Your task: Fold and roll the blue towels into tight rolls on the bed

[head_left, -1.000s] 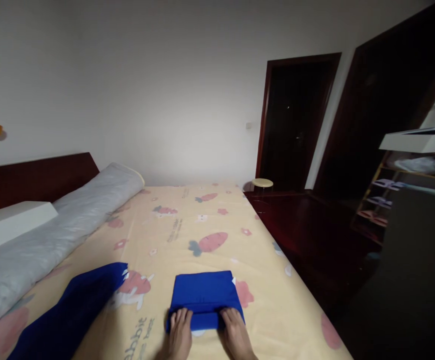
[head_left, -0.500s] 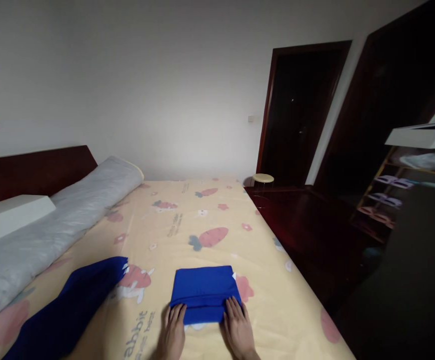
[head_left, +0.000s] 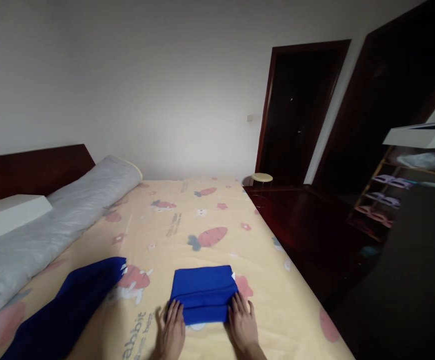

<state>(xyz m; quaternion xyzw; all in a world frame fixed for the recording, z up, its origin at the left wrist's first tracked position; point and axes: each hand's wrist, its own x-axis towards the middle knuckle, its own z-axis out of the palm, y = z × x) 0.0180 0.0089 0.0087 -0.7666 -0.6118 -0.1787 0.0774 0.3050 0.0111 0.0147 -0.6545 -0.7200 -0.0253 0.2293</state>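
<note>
A blue cloth [head_left: 203,287], folded into a flat rectangle, lies on the bed with a crease running across it and a small white tag at its right edge. On its lower left corner rest the outstretched fingers of my left hand [head_left: 174,327]. My right hand [head_left: 243,322] lies at the lower right corner, fingers spread and touching the cloth's edge. Both thumbs are hidden, so whether they reach under the cloth cannot be seen. Further left, a second dark blue cloth [head_left: 67,305] lies loosely spread, with a white tag at its upper end.
The bed [head_left: 273,300] has a yellow sheet with carrots and rabbits. A grey rolled bundle [head_left: 71,215] and a white box [head_left: 11,217] lie by the headboard [head_left: 33,167]. Beyond the bed's right edge are a stool [head_left: 261,177], a door [head_left: 303,115] and a shoe rack [head_left: 378,200].
My right hand has shifted slightly right, toward the cloth's edge, and its fingers have spread. My left hand has barely moved. The folded cloth keeps its shape.
</note>
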